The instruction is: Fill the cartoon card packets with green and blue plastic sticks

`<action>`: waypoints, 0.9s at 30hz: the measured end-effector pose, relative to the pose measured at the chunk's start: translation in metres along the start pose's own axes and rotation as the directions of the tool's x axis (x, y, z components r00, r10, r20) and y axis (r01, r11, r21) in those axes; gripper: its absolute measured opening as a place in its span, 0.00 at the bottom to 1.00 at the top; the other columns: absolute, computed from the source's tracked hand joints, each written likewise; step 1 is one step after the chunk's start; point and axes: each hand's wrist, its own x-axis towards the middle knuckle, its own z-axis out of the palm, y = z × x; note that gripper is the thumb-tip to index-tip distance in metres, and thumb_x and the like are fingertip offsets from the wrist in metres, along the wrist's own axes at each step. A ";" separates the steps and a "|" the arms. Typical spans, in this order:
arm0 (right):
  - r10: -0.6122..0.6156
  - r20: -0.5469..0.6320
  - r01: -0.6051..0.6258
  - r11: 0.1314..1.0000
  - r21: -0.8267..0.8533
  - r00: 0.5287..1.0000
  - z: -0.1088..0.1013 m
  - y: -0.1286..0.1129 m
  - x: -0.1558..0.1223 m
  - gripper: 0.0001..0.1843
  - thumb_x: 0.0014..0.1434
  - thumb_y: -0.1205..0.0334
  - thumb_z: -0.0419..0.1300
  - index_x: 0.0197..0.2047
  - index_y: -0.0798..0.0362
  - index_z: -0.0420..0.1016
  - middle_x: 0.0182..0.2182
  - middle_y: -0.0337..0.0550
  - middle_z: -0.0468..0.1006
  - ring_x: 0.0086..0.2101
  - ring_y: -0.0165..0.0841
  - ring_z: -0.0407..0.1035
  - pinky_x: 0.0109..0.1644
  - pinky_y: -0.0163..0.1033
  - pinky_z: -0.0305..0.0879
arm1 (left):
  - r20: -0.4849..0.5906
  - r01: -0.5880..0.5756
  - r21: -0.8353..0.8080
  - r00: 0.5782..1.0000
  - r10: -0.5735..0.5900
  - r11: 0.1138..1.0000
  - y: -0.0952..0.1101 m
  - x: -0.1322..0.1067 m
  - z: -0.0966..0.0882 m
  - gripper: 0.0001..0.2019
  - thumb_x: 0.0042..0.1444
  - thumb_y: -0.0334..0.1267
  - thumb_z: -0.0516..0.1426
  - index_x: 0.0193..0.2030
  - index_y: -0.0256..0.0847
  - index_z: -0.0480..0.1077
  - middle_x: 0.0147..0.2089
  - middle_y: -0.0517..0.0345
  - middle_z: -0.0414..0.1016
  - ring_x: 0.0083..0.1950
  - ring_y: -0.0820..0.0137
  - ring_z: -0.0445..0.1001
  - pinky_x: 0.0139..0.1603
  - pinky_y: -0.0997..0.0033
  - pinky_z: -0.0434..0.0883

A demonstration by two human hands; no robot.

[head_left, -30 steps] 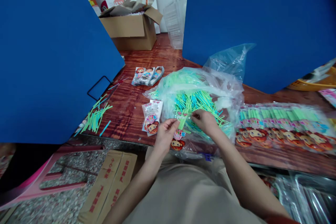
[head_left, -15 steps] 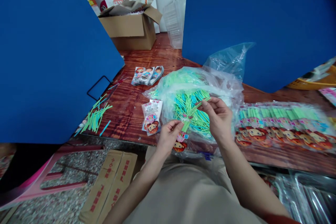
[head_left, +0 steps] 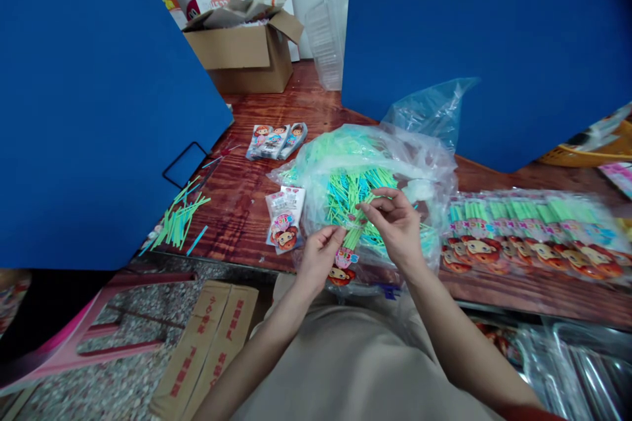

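My left hand (head_left: 316, 256) pinches a small clear packet (head_left: 342, 262) printed with a cartoon face, held upright at the table's near edge. My right hand (head_left: 397, 227) is closed on green sticks (head_left: 356, 231) whose lower ends sit in the packet's mouth. Just behind both hands lies a clear plastic bag (head_left: 365, 171) heaped with loose green and blue sticks. Two empty cartoon packets (head_left: 285, 217) lie flat to the left of my left hand.
A row of filled packets (head_left: 528, 237) lies at the right on the wooden table (head_left: 247, 191). Loose sticks (head_left: 182, 217) lie at left, three packets (head_left: 276, 140) farther back. Blue panels (head_left: 99, 112) stand on both sides, a cardboard box (head_left: 247, 52) behind. A flat carton (head_left: 202, 348) lies on the floor.
My right hand lifted a few green sticks out of the bag, then came back down to the packet held by my left hand, pushing the sticks in.
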 end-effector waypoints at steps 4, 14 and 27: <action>-0.011 0.034 0.013 0.997 -0.072 0.999 -0.004 0.001 -0.001 0.18 0.53 0.56 0.70 0.47 0.48 0.76 0.29 0.36 0.77 0.28 0.30 0.73 0.35 0.38 0.73 | -0.002 0.028 -0.065 1.000 -0.028 0.998 0.004 -0.001 0.004 0.20 0.48 0.54 0.66 0.28 0.36 0.75 0.26 0.63 0.68 0.30 0.75 0.61 0.34 0.75 0.60; 0.006 0.262 0.071 0.956 -0.284 0.965 -0.016 -0.010 -0.006 0.18 0.70 0.50 0.50 0.46 0.49 0.78 0.43 0.45 0.81 0.42 0.35 0.75 0.49 0.42 0.69 | -0.014 0.046 -0.152 0.999 -0.048 0.987 0.004 0.000 0.005 0.19 0.46 0.53 0.68 0.30 0.36 0.78 0.28 0.60 0.74 0.30 0.74 0.65 0.36 0.74 0.64; 0.075 0.499 0.248 0.799 -0.548 0.863 -0.021 -0.016 0.000 0.15 0.63 0.48 0.59 0.37 0.52 0.75 0.32 0.42 0.79 0.33 0.34 0.73 0.39 0.37 0.66 | -0.005 -0.014 -0.028 1.000 0.014 0.999 0.002 -0.001 0.001 0.19 0.50 0.54 0.64 0.30 0.36 0.75 0.25 0.63 0.68 0.29 0.74 0.61 0.32 0.75 0.61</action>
